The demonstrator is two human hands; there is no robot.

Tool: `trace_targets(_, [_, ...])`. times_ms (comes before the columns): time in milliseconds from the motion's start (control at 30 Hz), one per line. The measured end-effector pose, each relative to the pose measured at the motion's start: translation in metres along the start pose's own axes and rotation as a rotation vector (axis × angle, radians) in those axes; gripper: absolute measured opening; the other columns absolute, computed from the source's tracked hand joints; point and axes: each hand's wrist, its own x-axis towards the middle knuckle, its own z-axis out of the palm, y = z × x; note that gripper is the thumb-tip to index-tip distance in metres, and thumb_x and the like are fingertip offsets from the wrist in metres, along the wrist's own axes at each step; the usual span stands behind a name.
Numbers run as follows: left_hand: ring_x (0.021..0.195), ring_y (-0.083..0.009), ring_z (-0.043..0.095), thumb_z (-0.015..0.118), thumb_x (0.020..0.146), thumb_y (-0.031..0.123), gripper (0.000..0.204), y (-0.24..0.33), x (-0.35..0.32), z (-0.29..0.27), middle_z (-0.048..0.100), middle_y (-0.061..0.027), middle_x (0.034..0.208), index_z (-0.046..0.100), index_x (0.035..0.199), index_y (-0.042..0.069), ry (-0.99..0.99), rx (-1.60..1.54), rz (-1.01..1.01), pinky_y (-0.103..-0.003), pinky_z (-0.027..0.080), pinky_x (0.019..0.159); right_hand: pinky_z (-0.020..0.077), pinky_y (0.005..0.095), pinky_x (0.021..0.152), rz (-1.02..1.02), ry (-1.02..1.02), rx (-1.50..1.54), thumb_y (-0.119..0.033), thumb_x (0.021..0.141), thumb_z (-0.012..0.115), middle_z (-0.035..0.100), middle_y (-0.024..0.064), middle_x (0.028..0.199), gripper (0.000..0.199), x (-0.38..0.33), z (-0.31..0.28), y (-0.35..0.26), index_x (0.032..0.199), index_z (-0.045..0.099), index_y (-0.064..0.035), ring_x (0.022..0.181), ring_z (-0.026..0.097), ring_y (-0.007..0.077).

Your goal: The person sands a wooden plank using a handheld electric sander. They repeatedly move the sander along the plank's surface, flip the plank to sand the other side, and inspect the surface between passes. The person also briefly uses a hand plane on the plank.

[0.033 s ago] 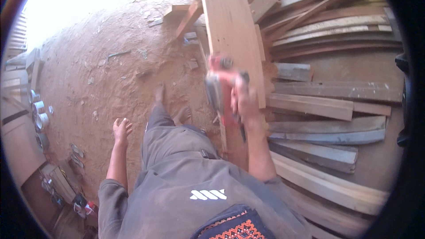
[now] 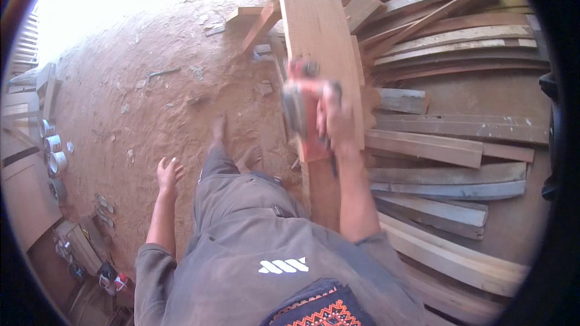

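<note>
My right hand (image 2: 336, 122) grips a red and grey power planer (image 2: 305, 108), blurred by motion, resting on a long reddish wooden plank (image 2: 314, 24) that runs away from me. My left hand (image 2: 168, 175) hangs free at my side over the sawdust floor, fingers apart, holding nothing. My bare feet (image 2: 235, 145) stand on the sawdust beside the plank.
Many weathered planks (image 2: 459, 139) lie stacked to the right of the plank. Wood offcuts (image 2: 260, 21) lie on the sawdust floor (image 2: 139, 96) at the far end. Metal cans (image 2: 51, 157) and small items sit at the left edge by boards.
</note>
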Motion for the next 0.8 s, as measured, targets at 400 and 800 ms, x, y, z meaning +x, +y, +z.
trace_targets(400, [0.105,-0.0264,0.072,0.071,0.100,0.024,0.078,0.050,0.057,-0.002,0.063,-0.0153,0.136,0.027,0.163,0.007,-0.004,0.008,0.041,-0.036,0.059,0.076,0.0388,0.0263,0.045,-0.018,-0.039,-0.152,-0.050,0.105,0.053,0.053,-0.0033,0.058,0.049,-0.105,-0.038,0.061,0.076,0.058,-0.0109,0.048,0.050,0.0076])
trace_targets(800, [0.113,-0.0209,0.067,0.074,0.100,0.020,0.054,0.070,-0.005,0.230,0.069,-0.0109,0.130,0.053,0.147,0.006,-1.003,0.305,0.273,-0.036,0.058,0.092,0.0383,0.0252,0.044,0.187,0.036,0.039,-0.042,0.107,0.051,0.051,-0.0013,0.059,0.046,-0.063,-0.015,0.021,0.078,0.059,-0.0064,0.049,0.049,0.0074])
